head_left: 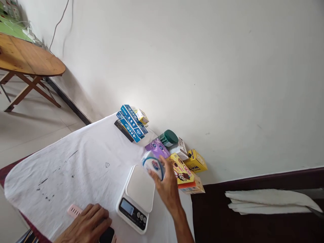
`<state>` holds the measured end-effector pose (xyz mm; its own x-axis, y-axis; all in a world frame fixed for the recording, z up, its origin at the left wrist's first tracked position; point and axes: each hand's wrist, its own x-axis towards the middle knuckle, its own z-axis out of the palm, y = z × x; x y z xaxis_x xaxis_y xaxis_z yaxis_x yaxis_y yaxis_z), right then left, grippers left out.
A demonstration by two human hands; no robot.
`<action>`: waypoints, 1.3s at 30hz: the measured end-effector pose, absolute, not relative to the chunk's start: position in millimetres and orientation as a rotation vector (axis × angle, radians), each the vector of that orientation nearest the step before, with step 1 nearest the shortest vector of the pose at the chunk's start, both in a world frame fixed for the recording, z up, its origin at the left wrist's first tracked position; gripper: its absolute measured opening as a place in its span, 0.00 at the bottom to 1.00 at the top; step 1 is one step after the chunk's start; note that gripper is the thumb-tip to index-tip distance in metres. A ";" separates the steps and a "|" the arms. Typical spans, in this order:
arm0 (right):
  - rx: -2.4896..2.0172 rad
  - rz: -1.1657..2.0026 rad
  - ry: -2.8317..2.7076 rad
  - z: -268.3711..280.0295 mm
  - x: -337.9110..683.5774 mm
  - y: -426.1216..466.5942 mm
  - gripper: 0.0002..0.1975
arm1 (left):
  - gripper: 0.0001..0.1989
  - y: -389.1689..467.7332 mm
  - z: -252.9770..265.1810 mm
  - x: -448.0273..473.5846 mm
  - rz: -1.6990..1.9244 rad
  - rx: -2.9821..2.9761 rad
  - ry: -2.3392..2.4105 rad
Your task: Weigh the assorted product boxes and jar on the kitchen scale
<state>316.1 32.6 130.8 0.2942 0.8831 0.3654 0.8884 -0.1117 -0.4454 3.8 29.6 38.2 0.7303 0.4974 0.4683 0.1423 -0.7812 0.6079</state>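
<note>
My right hand [167, 184] grips a round white tub [153, 165] with a blue rim, tilted, above the far end of a white kitchen scale [140, 189]. The scale's display [127, 206] seems to read 0. My left hand [88, 222] lies low on the white cloth, fingers close together and slightly bent. A pink slotted strap [74, 210] sticks out to its left, and a dark glossy screen [107, 235] shows under its right side. These look like parts of one smartwatch, partly covered by the hand.
Blue toothpaste-like boxes [130, 123] are piled at the table's far edge. Near the wall stand a purple package [157, 147], a green-lidded jar [169, 137], a yellow box [181, 168] and other cartons. A wooden folding table [32, 60] is far left; white cloth [268, 201] hangs at right.
</note>
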 end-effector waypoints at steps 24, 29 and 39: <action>-2.081 0.070 -1.692 98.9 287.0 -38.1 0.31 | 0.24 18.9 50.0 -6.4 0.858 2.434 0.524; -2.106 0.115 -1.717 85.9 282.4 -29.8 0.28 | 0.17 22.5 51.9 -5.4 0.902 2.427 0.518; -1.965 -0.304 -1.863 176.2 246.2 112.3 0.23 | 0.12 23.9 -0.8 15.5 1.046 2.421 0.446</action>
<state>246.2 112.3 176.2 0.0814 0.8988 0.4308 0.9891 -0.0196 -0.1459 15.5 23.9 -0.8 0.6580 0.4620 0.5947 0.1099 -0.8401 0.5311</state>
